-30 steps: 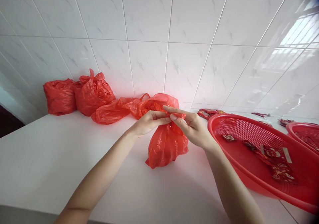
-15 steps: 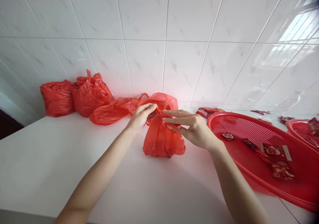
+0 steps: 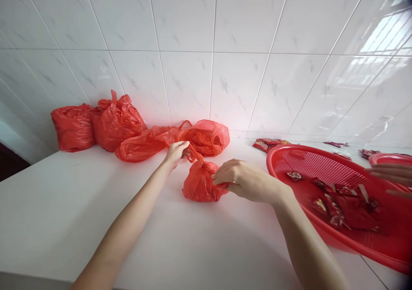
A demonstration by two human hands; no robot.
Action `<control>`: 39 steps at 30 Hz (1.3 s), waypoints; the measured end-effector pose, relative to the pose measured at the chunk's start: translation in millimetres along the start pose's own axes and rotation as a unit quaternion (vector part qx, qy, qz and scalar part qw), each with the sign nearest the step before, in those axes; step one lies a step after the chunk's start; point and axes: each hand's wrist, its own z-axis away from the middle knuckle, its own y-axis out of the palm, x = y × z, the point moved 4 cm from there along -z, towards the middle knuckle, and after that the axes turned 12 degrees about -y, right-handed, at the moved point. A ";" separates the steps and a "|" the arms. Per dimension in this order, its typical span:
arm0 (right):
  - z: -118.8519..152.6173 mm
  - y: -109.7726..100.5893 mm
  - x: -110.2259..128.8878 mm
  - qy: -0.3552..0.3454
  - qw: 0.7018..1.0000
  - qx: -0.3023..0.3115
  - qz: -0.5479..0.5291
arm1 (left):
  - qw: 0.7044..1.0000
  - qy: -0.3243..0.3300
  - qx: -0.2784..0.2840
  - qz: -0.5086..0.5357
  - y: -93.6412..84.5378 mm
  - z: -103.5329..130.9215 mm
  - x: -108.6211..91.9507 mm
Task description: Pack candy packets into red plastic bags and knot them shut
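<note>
A small red plastic bag [image 3: 200, 186] sits on the white counter in front of me, its neck twisted into a knot. My left hand [image 3: 176, 153] is closed on one handle end of it, pulling the strip out to the left. My right hand [image 3: 236, 176] is closed on the bag's other side at the right, its fingertips partly hidden behind the knuckles. Just behind them lies a loose, open red bag [image 3: 222, 131] with crumpled red plastic inside.
Two full red bags [image 3: 74, 129] stand at the left by the tiled wall, with a flattened one [image 3: 135, 146] beside them. A red basket [image 3: 317, 152] with small packets [image 3: 357, 210] stands right. More packets [image 3: 267, 144] lie behind it. Another person's hand [image 3: 392, 174] reaches in at the right edge.
The bag's neck has been drawn tight into a knot, and my hands have moved apart and down. More packets lie in the basket, and another person's hand has appeared at the right.
</note>
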 end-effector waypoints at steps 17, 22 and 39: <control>-14.9 7.9 -17.5 0.166 0.935 -0.191 -0.250 | 0.927 0.283 0.241 -0.040 60.9 120.6 -76.8; -14.9 -3.7 -13.5 0.140 0.924 -0.295 -0.199 | 0.935 0.239 0.253 -0.075 73.3 122.3 -58.3; -14.3 -24.9 -10.3 0.123 0.946 -0.298 0.021 | 0.930 0.184 0.262 -0.179 109.5 129.3 -12.6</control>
